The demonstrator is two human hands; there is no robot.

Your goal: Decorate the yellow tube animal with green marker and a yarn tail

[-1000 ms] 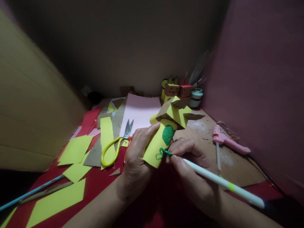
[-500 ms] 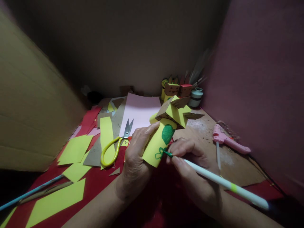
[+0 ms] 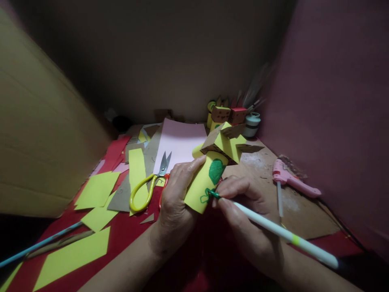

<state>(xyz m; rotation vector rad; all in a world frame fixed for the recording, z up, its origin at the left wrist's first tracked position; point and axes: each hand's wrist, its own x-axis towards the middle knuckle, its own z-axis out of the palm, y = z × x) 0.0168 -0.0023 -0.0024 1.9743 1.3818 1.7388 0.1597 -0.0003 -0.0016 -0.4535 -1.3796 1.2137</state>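
My left hand (image 3: 174,198) grips a yellow paper roll (image 3: 202,184) that carries a cardboard-and-yellow box head (image 3: 225,144) on top. A filled green patch (image 3: 216,170) and a small green outline (image 3: 204,198) are drawn on the roll. My right hand (image 3: 243,211) pinches a white pen with a green tip (image 3: 273,229), and the tip touches the roll just above the small outline. Both hands are closed round what they hold, low in the middle of the view.
Yellow-handled scissors (image 3: 146,186) lie left of my hands among yellow, red and brown paper scraps (image 3: 97,190). A pink sheet (image 3: 180,142) lies behind. A pink glue gun (image 3: 288,180) rests at the right. Small box figures (image 3: 227,114) and a jar (image 3: 251,123) stand at the back corner.
The pen tip has shifted slightly up along the green outline on the roll. Both hands otherwise keep their places.
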